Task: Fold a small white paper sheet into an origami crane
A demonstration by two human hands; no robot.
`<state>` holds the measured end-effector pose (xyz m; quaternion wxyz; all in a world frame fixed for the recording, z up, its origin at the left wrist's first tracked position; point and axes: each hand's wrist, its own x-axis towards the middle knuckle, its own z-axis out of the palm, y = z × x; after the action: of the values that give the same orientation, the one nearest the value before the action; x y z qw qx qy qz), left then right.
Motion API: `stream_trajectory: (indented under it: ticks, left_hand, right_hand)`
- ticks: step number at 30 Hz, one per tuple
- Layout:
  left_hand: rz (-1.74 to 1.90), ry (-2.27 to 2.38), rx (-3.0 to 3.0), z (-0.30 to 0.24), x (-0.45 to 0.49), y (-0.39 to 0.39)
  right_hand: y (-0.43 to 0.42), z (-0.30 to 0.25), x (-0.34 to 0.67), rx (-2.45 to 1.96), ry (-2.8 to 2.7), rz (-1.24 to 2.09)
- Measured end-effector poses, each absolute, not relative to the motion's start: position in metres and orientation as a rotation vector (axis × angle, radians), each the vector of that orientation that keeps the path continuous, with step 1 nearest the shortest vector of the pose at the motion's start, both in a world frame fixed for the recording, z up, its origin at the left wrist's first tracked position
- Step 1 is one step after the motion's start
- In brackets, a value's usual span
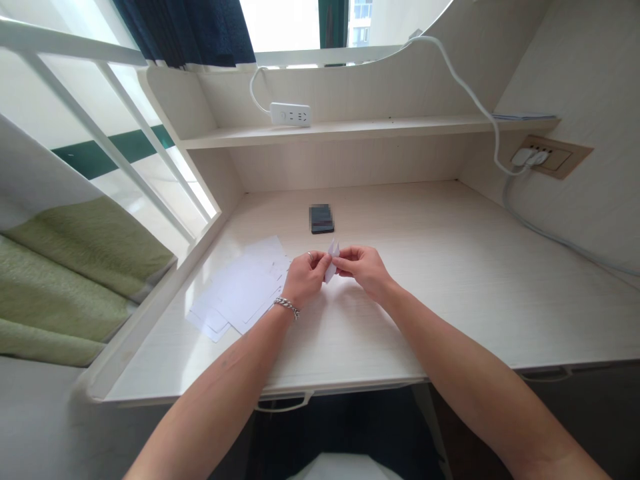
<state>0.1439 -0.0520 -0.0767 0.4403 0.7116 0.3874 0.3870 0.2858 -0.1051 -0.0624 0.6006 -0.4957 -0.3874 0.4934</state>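
Observation:
A small folded piece of white paper (330, 272) is held up between my two hands, just above the desk. My left hand (304, 277), with a ring and a chain bracelet at the wrist, pinches its left side. From the right, my right hand (366, 268) grips its other edge between thumb and fingers. Pointed tips of the paper stick up over my fingertips; the rest is partly hidden by them. Loose white sheets (250, 287) lie overlapping on the desk beside my left hand. Beyond my hands a dark phone (321, 219) lies flat.
The pale wooden desk (475, 287) has a raised shelf (360, 128) at the back, where a white power strip (291, 115) stands. A wall socket (559, 157) with plugged-in cables is at right. White railing bars and a green curtain (65, 287) border the left side.

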Motion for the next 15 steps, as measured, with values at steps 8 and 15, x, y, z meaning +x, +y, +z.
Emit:
stream_trajectory:
  ticks: [8, 15]
  left_hand:
    - [1.000, 0.951, 1.784, -0.0777, 0.1420, -0.0513]
    - [1.008, 0.889, 1.698, -0.0767, 0.1407, -0.0505]
  right_hand:
    - [-0.1038, -0.0663, 0.2870, -1.129, -0.868, 1.163]
    - [-0.1039, -0.0658, 0.2895, -1.117, -0.891, 1.174]
